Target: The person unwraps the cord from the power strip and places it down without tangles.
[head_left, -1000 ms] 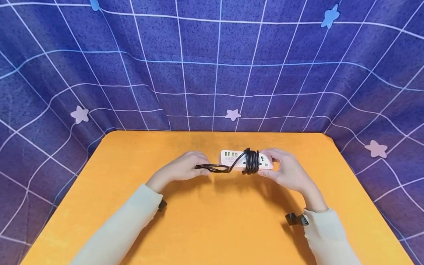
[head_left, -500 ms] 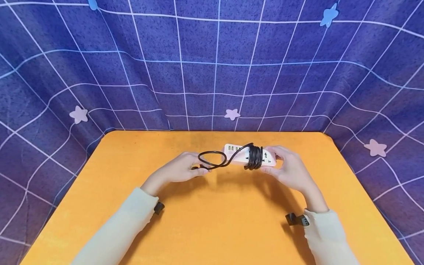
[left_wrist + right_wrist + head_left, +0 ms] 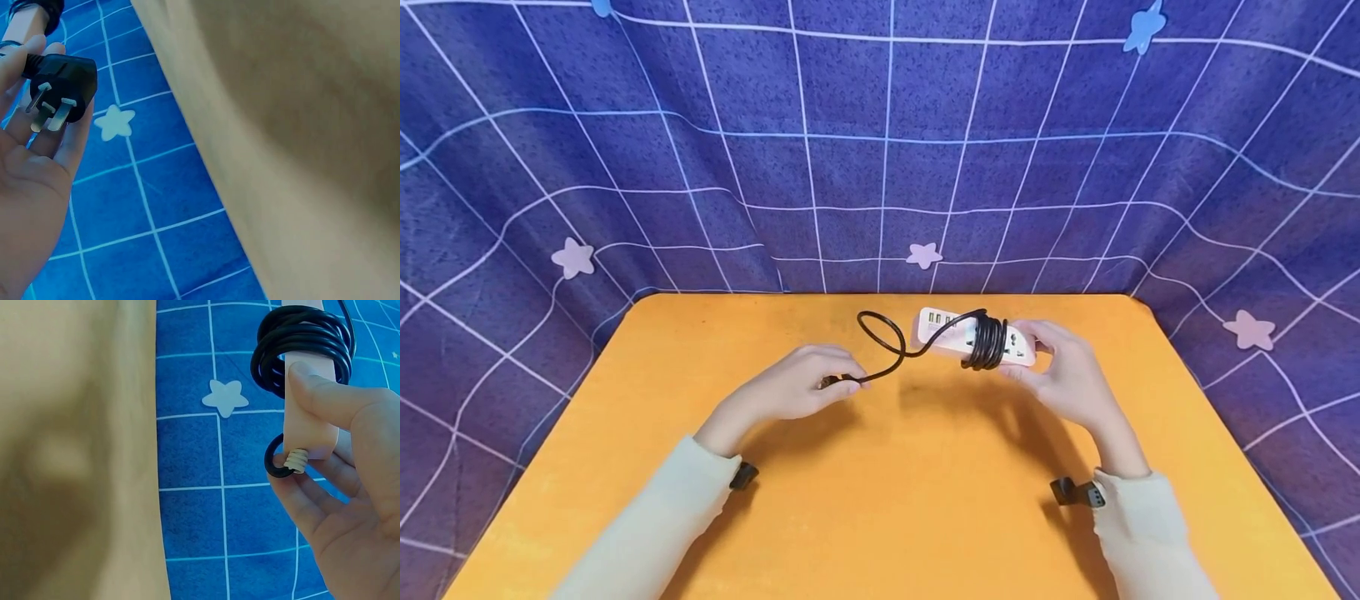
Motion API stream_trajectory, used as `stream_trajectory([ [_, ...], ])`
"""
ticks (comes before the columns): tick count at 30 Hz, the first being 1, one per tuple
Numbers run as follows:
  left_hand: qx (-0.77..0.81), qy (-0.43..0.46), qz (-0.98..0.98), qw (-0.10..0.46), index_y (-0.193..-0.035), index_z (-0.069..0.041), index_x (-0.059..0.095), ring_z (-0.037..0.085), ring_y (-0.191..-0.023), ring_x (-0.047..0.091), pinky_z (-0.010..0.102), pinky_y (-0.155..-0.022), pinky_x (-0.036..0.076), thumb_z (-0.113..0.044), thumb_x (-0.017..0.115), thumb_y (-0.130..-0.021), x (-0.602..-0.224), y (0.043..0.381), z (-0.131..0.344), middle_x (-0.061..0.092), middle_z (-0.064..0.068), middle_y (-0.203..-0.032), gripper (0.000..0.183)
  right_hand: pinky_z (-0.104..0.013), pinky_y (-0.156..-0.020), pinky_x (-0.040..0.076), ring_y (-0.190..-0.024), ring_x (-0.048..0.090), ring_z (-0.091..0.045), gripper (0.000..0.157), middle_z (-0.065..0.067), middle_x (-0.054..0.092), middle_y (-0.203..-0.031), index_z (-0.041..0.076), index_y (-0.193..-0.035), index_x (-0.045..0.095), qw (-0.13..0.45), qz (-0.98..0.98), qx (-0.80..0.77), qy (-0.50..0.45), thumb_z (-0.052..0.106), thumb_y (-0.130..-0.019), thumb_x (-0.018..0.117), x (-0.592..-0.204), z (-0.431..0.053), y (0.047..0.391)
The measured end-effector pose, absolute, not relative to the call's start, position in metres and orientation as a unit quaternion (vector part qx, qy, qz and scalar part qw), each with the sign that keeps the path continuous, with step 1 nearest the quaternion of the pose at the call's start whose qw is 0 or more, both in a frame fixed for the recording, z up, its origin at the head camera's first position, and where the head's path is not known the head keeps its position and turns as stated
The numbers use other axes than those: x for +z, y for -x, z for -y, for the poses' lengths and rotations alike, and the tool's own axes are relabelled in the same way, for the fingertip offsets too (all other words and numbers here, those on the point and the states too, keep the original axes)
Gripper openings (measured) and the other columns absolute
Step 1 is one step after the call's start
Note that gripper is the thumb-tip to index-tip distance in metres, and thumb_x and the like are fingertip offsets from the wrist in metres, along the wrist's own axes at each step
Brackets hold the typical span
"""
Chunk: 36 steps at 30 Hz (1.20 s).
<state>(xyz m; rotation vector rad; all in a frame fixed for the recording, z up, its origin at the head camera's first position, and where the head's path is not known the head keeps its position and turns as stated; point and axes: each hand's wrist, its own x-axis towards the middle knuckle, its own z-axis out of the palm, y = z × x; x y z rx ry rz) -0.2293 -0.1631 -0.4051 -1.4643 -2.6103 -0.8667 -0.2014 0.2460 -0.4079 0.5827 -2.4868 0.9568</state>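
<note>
A white power strip (image 3: 951,332) with USB ports and sockets is held above the table, its left end tilted up. My right hand (image 3: 1067,375) grips its right end, thumb on one side and fingers on the other. Black cord (image 3: 989,342) is wound several times round the strip's right half. A loose length of it loops across to my left hand (image 3: 790,383), which pinches the plug end. The black three-pin plug (image 3: 65,84) shows in the left wrist view, prongs facing the palm. At the strip's end in the right wrist view is a pale strain relief (image 3: 296,460).
An orange-yellow table (image 3: 880,500) lies beneath both hands. Behind it and at its sides hangs a blue grid-patterned curtain (image 3: 850,167) with star shapes. Black wrist cameras (image 3: 743,476) are worn at both sleeve cuffs.
My left hand has drawn leftward with the plug, and the bunched cord has opened into a longer single loop. My right hand has moved slightly right and up, tilting the power strip.
</note>
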Motion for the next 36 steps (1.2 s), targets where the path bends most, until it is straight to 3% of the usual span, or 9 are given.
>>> stream_trajectory([
  [6, -0.287, 0.446, 0.848, 0.019, -0.110, -0.027, 0.075, 0.004, -0.091, 0.064, 0.031, -0.081, 0.056, -0.022, 0.065, -0.107, -0.394, 0.221, 0.170, 0.074, -0.010, -0.104, 0.012, -0.045, -0.090, 0.057, -0.103, 0.069, -0.023, 0.060, -0.008, 0.074, -0.112, 0.003, -0.131, 0.071, 0.221, 0.889, 0.344, -0.206, 0.007, -0.077, 0.096, -0.405, -0.248, 0.201],
  [11, -0.289, 0.426, 0.857, 0.021, -0.102, -0.027, 0.069, 0.004, -0.089, 0.064, 0.030, -0.070, 0.054, -0.020, 0.064, -0.106, -0.391, 0.217, 0.174, 0.069, -0.014, -0.095, 0.010, -0.043, -0.089, 0.057, -0.102, 0.069, -0.022, 0.061, -0.007, 0.074, -0.111, 0.004, -0.131, 0.072, 0.229, 0.888, 0.342, -0.204, 0.007, -0.076, 0.097, -0.404, -0.247, 0.199],
  [19, -0.294, 0.400, 0.867, 0.051, -0.093, -0.032, 0.061, 0.006, -0.077, 0.057, 0.030, -0.067, 0.049, -0.032, 0.062, -0.110, -0.387, 0.212, 0.181, 0.061, -0.018, -0.085, 0.017, -0.035, -0.088, 0.055, -0.099, 0.066, -0.018, 0.060, -0.003, 0.072, -0.106, 0.006, -0.128, 0.073, 0.242, 0.888, 0.330, -0.210, 0.008, -0.074, 0.098, -0.406, -0.245, 0.201],
  [25, -0.301, 0.382, 0.869, 0.088, -0.099, -0.030, 0.067, 0.006, -0.076, 0.056, 0.029, -0.068, 0.048, -0.030, 0.061, -0.110, -0.381, 0.213, 0.187, 0.060, -0.015, -0.085, 0.013, -0.034, -0.089, 0.051, -0.098, 0.063, -0.017, 0.060, -0.003, 0.071, -0.105, 0.005, -0.129, 0.072, 0.239, 0.892, 0.323, -0.206, 0.010, -0.074, 0.098, -0.405, -0.244, 0.200],
  [31, -0.322, 0.361, 0.869, 0.105, -0.114, -0.021, 0.073, 0.004, -0.072, 0.061, 0.028, -0.068, 0.053, -0.022, 0.062, -0.110, -0.375, 0.216, 0.188, 0.066, -0.014, -0.086, 0.012, -0.039, -0.092, 0.050, -0.104, 0.065, -0.020, 0.062, -0.006, 0.072, -0.111, 0.004, -0.129, 0.072, 0.235, 0.897, 0.316, -0.202, 0.012, -0.074, 0.098, -0.402, -0.244, 0.199],
  [36, -0.323, 0.340, 0.874, 0.127, -0.109, -0.019, 0.071, 0.004, -0.069, 0.062, 0.027, -0.063, 0.050, -0.019, 0.062, -0.109, -0.374, 0.221, 0.188, 0.062, -0.015, -0.077, 0.009, -0.044, -0.095, 0.052, -0.109, 0.068, -0.024, 0.062, -0.008, 0.074, -0.117, 0.004, -0.129, 0.072, 0.229, 0.898, 0.316, -0.201, 0.013, -0.074, 0.099, -0.400, -0.242, 0.198],
])
